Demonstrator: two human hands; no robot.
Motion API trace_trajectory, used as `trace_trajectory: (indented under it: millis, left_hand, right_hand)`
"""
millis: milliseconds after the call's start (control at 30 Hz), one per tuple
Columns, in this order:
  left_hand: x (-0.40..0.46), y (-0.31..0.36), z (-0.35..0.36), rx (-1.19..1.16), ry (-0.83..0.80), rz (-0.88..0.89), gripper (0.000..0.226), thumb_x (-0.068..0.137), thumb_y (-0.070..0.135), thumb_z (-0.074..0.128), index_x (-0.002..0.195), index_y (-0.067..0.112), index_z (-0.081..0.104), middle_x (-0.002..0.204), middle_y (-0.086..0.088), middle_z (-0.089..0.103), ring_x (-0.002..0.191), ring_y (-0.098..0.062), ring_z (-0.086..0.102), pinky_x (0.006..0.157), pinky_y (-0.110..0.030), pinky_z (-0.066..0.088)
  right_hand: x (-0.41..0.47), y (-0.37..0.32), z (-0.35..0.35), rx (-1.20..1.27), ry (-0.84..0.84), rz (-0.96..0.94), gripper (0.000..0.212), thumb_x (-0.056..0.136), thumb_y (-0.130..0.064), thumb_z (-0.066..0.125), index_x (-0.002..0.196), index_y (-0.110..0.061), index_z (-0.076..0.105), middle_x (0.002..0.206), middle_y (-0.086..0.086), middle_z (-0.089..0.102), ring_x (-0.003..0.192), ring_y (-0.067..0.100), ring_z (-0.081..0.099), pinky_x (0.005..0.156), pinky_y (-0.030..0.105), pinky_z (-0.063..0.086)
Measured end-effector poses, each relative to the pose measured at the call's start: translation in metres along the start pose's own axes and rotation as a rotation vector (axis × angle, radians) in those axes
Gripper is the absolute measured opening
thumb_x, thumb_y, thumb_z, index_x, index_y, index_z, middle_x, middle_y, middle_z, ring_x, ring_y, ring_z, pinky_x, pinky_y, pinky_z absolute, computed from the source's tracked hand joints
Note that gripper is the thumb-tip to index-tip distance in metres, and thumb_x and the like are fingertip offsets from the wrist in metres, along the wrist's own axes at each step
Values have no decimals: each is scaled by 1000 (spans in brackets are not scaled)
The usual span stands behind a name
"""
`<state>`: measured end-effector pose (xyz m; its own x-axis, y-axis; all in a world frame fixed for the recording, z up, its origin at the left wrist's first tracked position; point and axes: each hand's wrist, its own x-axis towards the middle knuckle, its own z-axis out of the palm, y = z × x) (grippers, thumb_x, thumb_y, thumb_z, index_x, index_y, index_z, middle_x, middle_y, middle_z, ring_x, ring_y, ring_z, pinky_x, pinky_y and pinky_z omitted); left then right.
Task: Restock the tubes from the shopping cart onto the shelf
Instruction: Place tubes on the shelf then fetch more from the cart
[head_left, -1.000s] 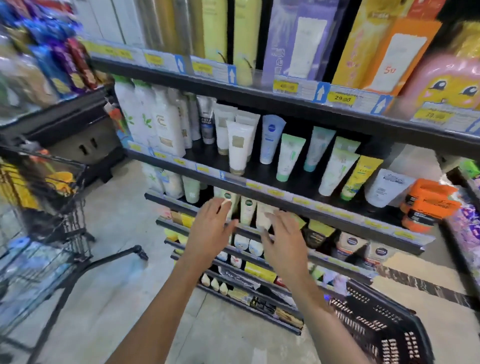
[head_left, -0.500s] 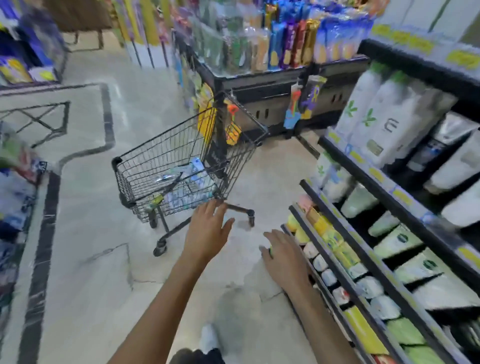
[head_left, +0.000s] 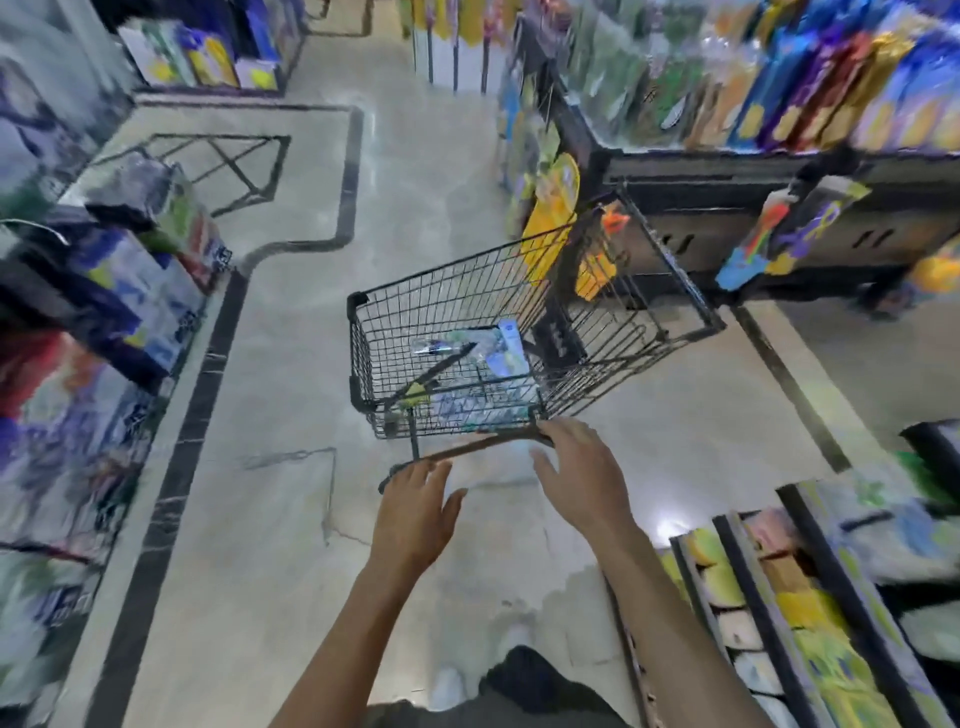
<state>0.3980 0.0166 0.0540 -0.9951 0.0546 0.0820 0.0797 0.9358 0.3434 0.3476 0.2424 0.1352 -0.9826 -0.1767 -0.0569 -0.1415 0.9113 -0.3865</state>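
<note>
Pale stone floor (head_left: 291, 519) runs under you, with the stocked shelf (head_left: 810, 613) low at your right. Your left hand (head_left: 415, 514) hangs flat with fingers spread, holding nothing, just short of the cart handle (head_left: 483, 444). Your right hand (head_left: 584, 467) is likewise loose and empty, its fingertips (head_left: 545, 427) at the handle's far end; whether they touch is hard to tell. Both seem placed to reach over the handle. Beyond it, the shopping cart (head_left: 519, 332) stands in the aisle with the tubes (head_left: 506, 348) lying in its basket, blurred, ready for picking.
</note>
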Motion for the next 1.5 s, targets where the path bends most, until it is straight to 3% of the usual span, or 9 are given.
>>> trace_trajectory:
  millis: [267,433,633,767,900,1033,1133,1233,1500]
  left_hand:
    - [123,-5,20,4,-67,-96,38,96,40,61,126,16,63,113,-7,68,100,-33,64,82,-43,55]
    - [213,0,17,10,-59,-123,42,96,43,56,124,13,64,112,-9,68,100,-36,63,84,-46,54]
    - [294,-6,22,-2,-74,-175,42,96,39,65,129,13,63,117,-10,68,106,-36,63,89,-47,53]
    - [333,-24,42,-25,-138,-218,42,94,37,67,128,12,64,113,-11,69,102,-36,65,85,-45,54]
    - [358,-52,68,-48,-276,-265,44,98,40,61,131,11,61,118,-12,67,106,-37,62,87,-50,52]
    - [377,-74,87,-98,-369,-323,41,99,36,62,130,9,63,115,-16,67,103,-39,63,81,-47,52]
    - [396,-88,108,-109,-489,-367,45,103,39,53,139,12,55,123,-16,64,110,-37,60,87,-44,50]
    - [411,-98,135,-133,-565,-419,49,105,41,48,143,12,51,132,-15,60,118,-35,56,92,-44,48]
    - [453,-142,269,-341,-660,-708,46,101,36,58,135,5,53,130,-18,60,118,-37,57,91,-44,48]
  right_hand:
    - [115,35,11,44,-87,-2,46,105,-34,53,147,-15,55,154,7,50,145,25,40,119,36,32]
    - [178,67,17,37,-173,20,45,105,-39,50,145,-20,55,151,-1,52,142,20,42,114,35,35]
    - [238,91,31,2,-283,74,46,105,-43,48,147,-25,53,152,-5,51,141,17,43,112,35,37]
    - [285,94,44,-22,-360,90,45,106,-41,46,148,-24,51,150,-6,50,139,17,43,110,33,32]
    - [342,86,62,0,-420,112,41,104,-37,52,142,-20,57,143,-3,57,133,20,50,105,35,42]
    - [406,75,80,-34,-470,115,43,105,-36,50,145,-21,53,144,-2,56,131,20,50,95,32,43]
    - [451,75,103,-16,-509,148,44,105,-33,51,146,-17,53,143,4,57,129,25,53,100,38,45]
    - [486,87,134,-10,-509,208,40,103,-32,53,138,-14,58,134,10,62,119,30,59,95,41,50]
    - [552,148,274,-56,-600,321,31,100,-35,57,123,-14,61,115,13,67,103,38,65,78,42,52]
